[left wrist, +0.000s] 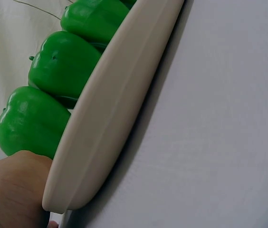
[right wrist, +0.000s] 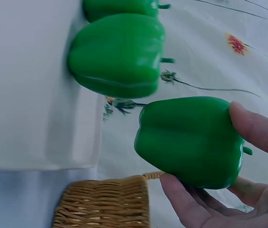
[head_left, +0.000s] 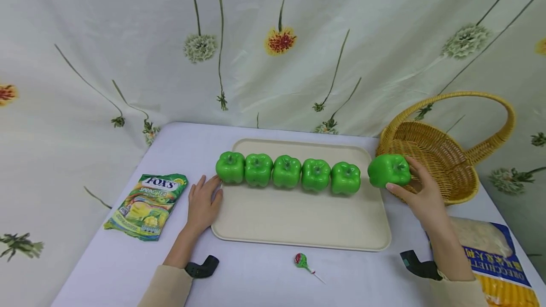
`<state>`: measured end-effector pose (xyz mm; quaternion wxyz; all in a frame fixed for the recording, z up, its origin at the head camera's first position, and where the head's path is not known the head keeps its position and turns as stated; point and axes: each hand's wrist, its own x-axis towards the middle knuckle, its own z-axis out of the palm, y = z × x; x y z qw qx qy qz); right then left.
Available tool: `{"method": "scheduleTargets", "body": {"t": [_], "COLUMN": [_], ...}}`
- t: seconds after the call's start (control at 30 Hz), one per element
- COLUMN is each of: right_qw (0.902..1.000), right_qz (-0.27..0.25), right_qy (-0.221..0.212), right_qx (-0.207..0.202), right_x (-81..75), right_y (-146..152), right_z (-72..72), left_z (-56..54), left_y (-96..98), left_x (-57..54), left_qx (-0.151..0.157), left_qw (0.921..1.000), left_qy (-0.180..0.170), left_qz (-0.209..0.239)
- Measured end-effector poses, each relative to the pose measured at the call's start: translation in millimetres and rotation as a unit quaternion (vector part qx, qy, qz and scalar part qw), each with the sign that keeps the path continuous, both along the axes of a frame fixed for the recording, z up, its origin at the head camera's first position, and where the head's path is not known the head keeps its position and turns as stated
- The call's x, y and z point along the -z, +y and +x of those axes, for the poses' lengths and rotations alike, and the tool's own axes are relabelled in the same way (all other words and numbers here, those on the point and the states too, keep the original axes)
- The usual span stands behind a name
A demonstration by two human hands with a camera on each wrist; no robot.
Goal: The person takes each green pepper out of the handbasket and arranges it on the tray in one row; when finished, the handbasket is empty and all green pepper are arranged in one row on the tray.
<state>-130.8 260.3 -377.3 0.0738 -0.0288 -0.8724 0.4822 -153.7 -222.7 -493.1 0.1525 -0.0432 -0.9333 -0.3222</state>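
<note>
My right hand (head_left: pixel 426 196) holds a green bell pepper (head_left: pixel 386 171) between thumb and fingers, over the right edge of a beige tray (head_left: pixel 298 221) and in front of a wicker basket (head_left: pixel 432 155). In the right wrist view the held bell pepper (right wrist: pixel 188 142) lies tilted, its stem toward the palm. Several more green bell peppers (head_left: pixel 286 172) stand in a row across the tray, stems up. My left hand (head_left: pixel 204 205) rests at the tray's left rim, fingers extended, close to the leftmost pepper (head_left: pixel 230 167). The left wrist view shows part of that hand (left wrist: pixel 17 187) beside the rim.
A yellow-green candy bag (head_left: pixel 147 206) lies left of the left hand. In front of the tray is a lollipop (head_left: pixel 302 260) with a green and red wrapper. A pasta bag (head_left: pixel 496 259) lies beside the right forearm. Behind the table hangs a flowered cloth (head_left: pixel 264 84).
</note>
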Motion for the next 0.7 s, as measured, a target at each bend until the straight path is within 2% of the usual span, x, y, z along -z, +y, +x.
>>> {"method": "scheduleTargets", "body": {"t": [0.43,0.7], "right_qw": [0.9984,0.9964], "right_qz": [0.054,0.081], "right_qy": [-0.004,-0.012], "right_qx": [0.016,0.022], "right_x": [26.7,33.6], "right_y": [-19,-21], "right_z": [-5.0,-10.5], "left_z": [0.8,0.6], "left_y": [1.7,1.0], "left_x": [-1.0,-0.4], "left_qx": [-0.002,-0.005], "left_qw": [1.0,1.0], "left_qy": [-0.005,-0.002], "left_qz": [-0.001,-0.004]}}
